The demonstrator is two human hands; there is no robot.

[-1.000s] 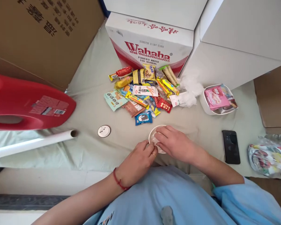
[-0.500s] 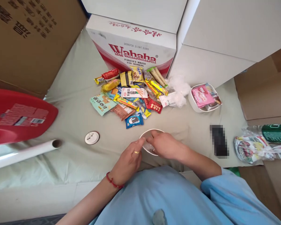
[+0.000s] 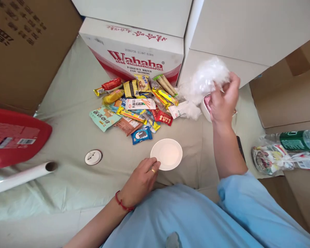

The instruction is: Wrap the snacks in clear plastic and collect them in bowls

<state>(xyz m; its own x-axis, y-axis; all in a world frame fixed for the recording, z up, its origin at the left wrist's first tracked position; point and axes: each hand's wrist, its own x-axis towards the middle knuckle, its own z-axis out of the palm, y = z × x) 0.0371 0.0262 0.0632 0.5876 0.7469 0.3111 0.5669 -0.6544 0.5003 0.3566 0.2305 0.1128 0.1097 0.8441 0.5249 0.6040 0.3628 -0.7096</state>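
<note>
My left hand (image 3: pixel 142 177) pinches the near-left rim of a white bowl (image 3: pixel 167 153), which shows nothing but its pale inside. Up and to the right, my right hand (image 3: pixel 225 103) holds crumpled clear plastic film (image 3: pixel 213 70) between thumb and fingers. Behind that hand, partly hidden, is a white tub (image 3: pixel 205 109) with something pink in it. A pile of wrapped snacks lies beyond the bowl; nearest it is a blue packet (image 3: pixel 141 135). Other snacks include a green pouch (image 3: pixel 104 117), a red packet (image 3: pixel 162 115) and a white packet (image 3: pixel 140 104).
A Wahaha water carton (image 3: pixel 134 51) stands behind the snacks, beside white boxes (image 3: pixel 229 31). At left are a red container (image 3: pixel 18 137), a white tube (image 3: pixel 23 175) and a round badge (image 3: pixel 93 157). Green-labelled plastic bottle (image 3: pixel 299 140) and dark phone (image 3: pixel 240 148) lie at right.
My right hand has left the bowl and moved up and right with clear plastic film. My left hand stays at the rim. The view has shifted slightly, and the bowl's inside is now uncovered.
</note>
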